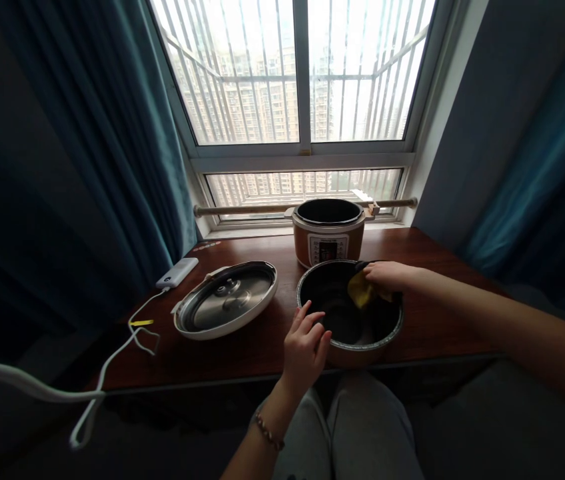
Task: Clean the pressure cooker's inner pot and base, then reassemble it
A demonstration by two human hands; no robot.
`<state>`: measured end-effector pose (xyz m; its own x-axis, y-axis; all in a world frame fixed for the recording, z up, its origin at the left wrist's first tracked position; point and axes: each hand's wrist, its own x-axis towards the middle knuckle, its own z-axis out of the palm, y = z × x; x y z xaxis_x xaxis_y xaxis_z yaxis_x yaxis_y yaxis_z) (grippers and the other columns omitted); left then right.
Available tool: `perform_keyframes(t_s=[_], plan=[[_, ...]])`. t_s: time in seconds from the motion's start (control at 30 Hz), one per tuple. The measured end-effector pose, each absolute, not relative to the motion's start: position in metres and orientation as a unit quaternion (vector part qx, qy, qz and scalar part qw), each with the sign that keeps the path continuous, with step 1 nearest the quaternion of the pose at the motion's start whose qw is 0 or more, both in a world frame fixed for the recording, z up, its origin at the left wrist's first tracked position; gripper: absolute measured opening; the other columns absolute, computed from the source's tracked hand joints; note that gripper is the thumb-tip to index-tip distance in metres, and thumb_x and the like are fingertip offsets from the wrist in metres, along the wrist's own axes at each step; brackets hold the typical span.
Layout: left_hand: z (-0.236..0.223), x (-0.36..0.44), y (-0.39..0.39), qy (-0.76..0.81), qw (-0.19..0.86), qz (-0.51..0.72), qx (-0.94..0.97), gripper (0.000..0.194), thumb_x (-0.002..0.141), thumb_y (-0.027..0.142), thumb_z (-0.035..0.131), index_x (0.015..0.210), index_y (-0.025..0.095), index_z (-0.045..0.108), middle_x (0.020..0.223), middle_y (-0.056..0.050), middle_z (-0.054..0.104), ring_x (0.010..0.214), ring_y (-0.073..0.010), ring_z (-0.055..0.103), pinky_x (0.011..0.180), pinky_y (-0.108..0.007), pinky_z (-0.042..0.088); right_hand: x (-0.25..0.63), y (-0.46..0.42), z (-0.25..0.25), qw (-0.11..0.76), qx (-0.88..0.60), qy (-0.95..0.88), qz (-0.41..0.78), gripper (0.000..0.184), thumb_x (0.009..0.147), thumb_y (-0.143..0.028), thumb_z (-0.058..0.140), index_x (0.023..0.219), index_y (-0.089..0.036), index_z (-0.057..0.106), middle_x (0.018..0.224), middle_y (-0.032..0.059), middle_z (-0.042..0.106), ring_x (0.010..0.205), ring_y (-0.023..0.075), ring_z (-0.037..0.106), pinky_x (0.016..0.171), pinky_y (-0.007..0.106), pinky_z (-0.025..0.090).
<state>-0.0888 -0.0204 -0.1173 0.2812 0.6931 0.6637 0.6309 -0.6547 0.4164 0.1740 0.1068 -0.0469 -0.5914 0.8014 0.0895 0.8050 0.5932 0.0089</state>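
Observation:
A dark inner cooking pot (385,333) stands at the front edge of the brown table (242,353). My left hand (306,347) grips its near left rim, fingers curled over the edge. My right hand (387,275) reaches over the far rim and pinches a yellow cloth (361,291) against the inside wall of the pot. Behind the pot stands the orange-brown electric cooker body (329,237), open on top. Its lid (225,300) lies upside down to the left.
A white power bank (177,272) lies at the table's left back corner, and a white cable (112,360) runs off the left edge. A wooden rod (247,209) crosses the window sill. Teal curtains hang on both sides. My grey-trousered knees (352,427) are below the table.

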Motion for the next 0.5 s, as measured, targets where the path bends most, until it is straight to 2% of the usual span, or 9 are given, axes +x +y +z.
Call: perform_keyframes(t_s=[0.1,0.23,0.37,0.5], plan=[[-0.116,-0.088,-0.021,0.417,0.043,0.439,0.794,0.019,0.086,0.021,0.043,0.074,0.019,0.057,0.103,-0.005,0.063,0.128,-0.0261,0.036,0.106,-0.048,0.029,0.154,0.130,-0.049,-0.047,-0.327,-0.942,-0.052,0.015,0.072,-0.005,0.057,0.073,-0.016,0.067,0.091,0.0058,0.066,0.096,0.0155,0.055,0.091,0.027,0.037],[-0.116,-0.087,-0.022,0.425,0.047,0.441,0.789,0.017,0.085,0.021,0.043,0.077,0.019,0.058,0.096,-0.005,0.063,0.129,-0.0272,0.034,0.105,-0.047,0.030,0.116,0.149,-0.051,-0.044,-0.257,-0.963,-0.073,0.024,0.079,-0.003,0.048,0.072,-0.017,0.066,0.099,0.0044,0.064,0.106,0.0134,0.049,0.100,0.028,0.029],[-0.115,-0.087,-0.022,0.426,0.045,0.435,0.792,0.018,0.085,0.020,0.043,0.077,0.019,0.058,0.096,-0.005,0.062,0.129,-0.0274,0.034,0.105,-0.047,0.030,0.092,0.155,-0.054,-0.051,-0.186,-0.978,-0.084,0.024,0.084,-0.009,0.045,0.079,-0.019,0.066,0.105,0.0012,0.062,0.110,0.0108,0.045,0.103,0.026,0.025],[-0.116,-0.087,-0.023,0.426,0.047,0.437,0.791,0.018,0.086,0.020,0.042,0.078,0.019,0.058,0.095,-0.005,0.062,0.126,-0.0263,0.037,0.105,-0.047,0.029,0.101,0.154,-0.055,-0.059,-0.185,-0.975,-0.109,0.025,0.085,-0.010,0.042,0.079,-0.018,0.065,0.103,0.0034,0.062,0.109,0.0142,0.045,0.099,0.030,0.028]])
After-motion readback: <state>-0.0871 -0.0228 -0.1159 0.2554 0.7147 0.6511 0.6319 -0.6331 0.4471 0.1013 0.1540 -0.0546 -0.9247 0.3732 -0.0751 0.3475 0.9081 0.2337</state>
